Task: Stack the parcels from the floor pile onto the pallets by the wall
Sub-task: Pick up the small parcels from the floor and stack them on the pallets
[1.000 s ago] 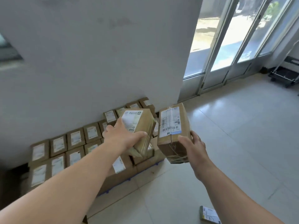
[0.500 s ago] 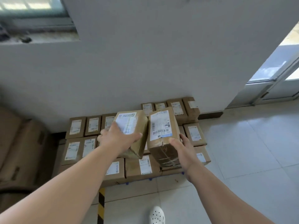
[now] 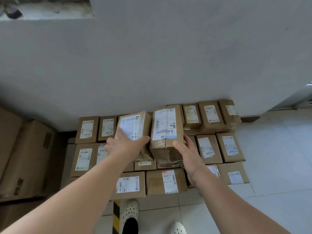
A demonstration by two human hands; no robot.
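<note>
**Cardboard parcels, two, carried above the stack by the wall**

Item 1. Left hand [image 3: 128, 146]: fingers were spread across the white label and the thumb hooked over the near right edge of the left parcel [image 3: 136, 123], which it gripped from the near side. The parcel was tilted and clear of the rows below.

Item 2. Right hand [image 3: 189, 154]: the thumb pressed the taped near face of the right parcel [image 3: 166, 125] while the fingers wrapped its right side, partly hidden. This parcel was held label-up, just beside the left one and almost touching it.

Item 3. Stacked parcels [image 3: 209, 117]: they lay label-up in close rows against the grey wall [image 3: 152, 56], in at least two layers. The pallet beneath them was hidden.

Item 4. Surroundings: larger cartons [image 3: 25, 157] stood to the left. White perforated shoes [image 3: 130, 210] and a yellow-and-black floor stripe [image 3: 116, 215] showed on the pale tiled floor [image 3: 278, 166].

Status, as judged: stacking was well advanced. Both held parcels had not yet been set down, probably bound for the middle of the top layer. The floor pile was out of view, so what remained could not be told.
</note>
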